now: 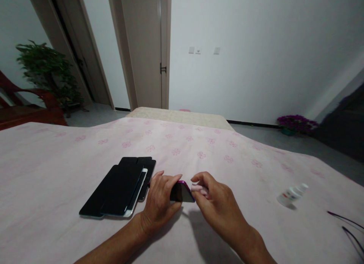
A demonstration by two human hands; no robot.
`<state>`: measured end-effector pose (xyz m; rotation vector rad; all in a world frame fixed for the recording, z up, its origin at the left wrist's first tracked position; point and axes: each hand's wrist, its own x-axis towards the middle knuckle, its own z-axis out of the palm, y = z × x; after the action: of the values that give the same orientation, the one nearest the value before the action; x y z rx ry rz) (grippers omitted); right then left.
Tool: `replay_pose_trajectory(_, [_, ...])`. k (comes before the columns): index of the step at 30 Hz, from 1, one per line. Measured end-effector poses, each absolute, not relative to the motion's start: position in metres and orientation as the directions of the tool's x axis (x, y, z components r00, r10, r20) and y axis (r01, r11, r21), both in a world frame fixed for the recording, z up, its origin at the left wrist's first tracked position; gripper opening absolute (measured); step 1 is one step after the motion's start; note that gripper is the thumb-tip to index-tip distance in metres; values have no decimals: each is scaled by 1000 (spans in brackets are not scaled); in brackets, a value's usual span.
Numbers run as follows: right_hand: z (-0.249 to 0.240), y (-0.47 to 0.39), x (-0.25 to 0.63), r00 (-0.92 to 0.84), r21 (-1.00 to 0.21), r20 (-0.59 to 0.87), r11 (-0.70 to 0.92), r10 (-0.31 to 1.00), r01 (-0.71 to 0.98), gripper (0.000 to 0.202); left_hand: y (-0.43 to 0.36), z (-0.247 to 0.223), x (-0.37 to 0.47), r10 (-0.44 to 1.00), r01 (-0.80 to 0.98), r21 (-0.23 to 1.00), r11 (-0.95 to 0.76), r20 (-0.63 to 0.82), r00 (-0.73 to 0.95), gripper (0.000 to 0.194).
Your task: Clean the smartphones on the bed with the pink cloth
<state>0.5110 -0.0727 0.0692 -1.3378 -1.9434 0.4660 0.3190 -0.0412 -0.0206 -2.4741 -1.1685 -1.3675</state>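
Note:
My left hand (162, 194) grips a smartphone (182, 192) by its left end, fingers along the far edge and thumb near the close edge. The phone has a dark screen and a shiny purple-pink rim, and is held just above the cloth. At its right end, my right hand (216, 197) pinches a crumpled pale pink cloth (200, 189) close against the edge; whether it touches cannot be made out. Left of my left hand lies a stack of dark phones and tablets (113, 190), one with a white edge.
A pink flowered tablecloth (176, 152) covers the table. A small white bottle (292, 194) stands at the right, with thin black cables (345, 219) near the right edge. Beyond are a door (143, 47), a green plant (48, 70), a wooden chair (36, 104) and purple flowers (297, 122).

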Motion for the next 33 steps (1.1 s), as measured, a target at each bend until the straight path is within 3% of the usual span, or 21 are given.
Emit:
replay_pose_trajectory(25, [70, -76, 510, -245, -601, 374, 435, 895, 671, 17, -40, -22, 319, 559, 631, 262, -731, 761, 331, 65])
replay_pose_trajectory(33, [66, -76, 506, -240, -591, 467, 502, 851, 631, 17, -40, -20, 317, 554, 611, 275, -742, 765, 328, 66])
